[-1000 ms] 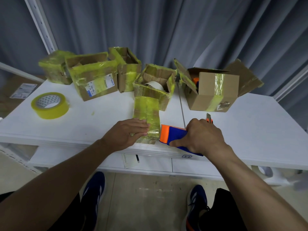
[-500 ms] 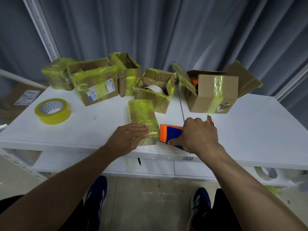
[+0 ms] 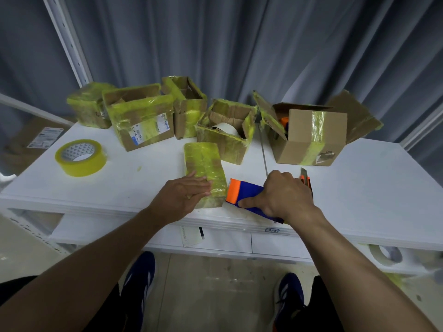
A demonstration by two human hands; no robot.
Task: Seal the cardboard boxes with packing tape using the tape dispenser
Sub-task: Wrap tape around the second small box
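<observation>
A small flat cardboard box [image 3: 203, 161], wrapped in yellow tape, lies near the table's front edge. My left hand [image 3: 184, 195] rests flat on its near end, fingers straight. Right beside the box's near right corner sits the blue and orange tape dispenser [image 3: 242, 194], which my right hand [image 3: 285, 195] grips from above. The dispenser's orange end touches the box's side. Several taped boxes stand behind: an open one [image 3: 225, 140] with a white roll inside and a larger open brown one [image 3: 309, 135] to the right.
A roll of yellow tape [image 3: 81, 158] lies at the table's left. A utility knife [image 3: 305, 178] lies just behind my right hand. More taped boxes [image 3: 141, 121] line the back left. The white table [image 3: 359, 183] ends near my knees; grey curtains hang behind.
The flat box has turned a little, its far end swinging left. My right hand with the dispenser stays against its near right side. The camera view has tilted down slightly.
</observation>
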